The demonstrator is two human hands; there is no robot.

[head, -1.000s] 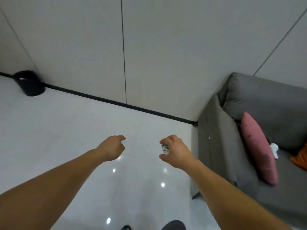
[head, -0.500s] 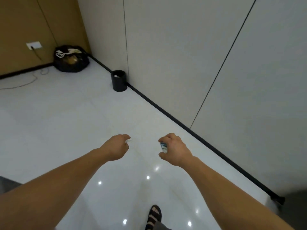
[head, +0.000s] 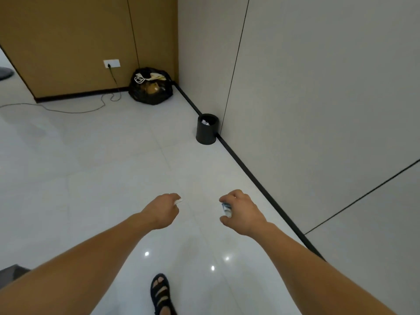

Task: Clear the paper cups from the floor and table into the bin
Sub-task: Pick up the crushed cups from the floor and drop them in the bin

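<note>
A small black bin (head: 206, 129) stands on the floor against the grey wall, with crumpled white paper inside. My left hand (head: 161, 210) is curled round a white paper cup (head: 178, 201); only its rim peeks out by the thumb. My right hand (head: 241, 212) grips a crushed paper cup with a blue print (head: 226, 209). Both hands are held out in front of me, well short of the bin.
A full black rubbish bag (head: 150, 86) sits in the far corner. A cable (head: 75, 110) runs from a wall socket (head: 111, 63) across the floor at the left. The grey wall with its black skirting runs along the right. My sandalled foot (head: 161, 292) is below.
The view has swung left, away from the grey sofa, and the bin has come to the centre and closer. Both hands keep their hold on the cups.
</note>
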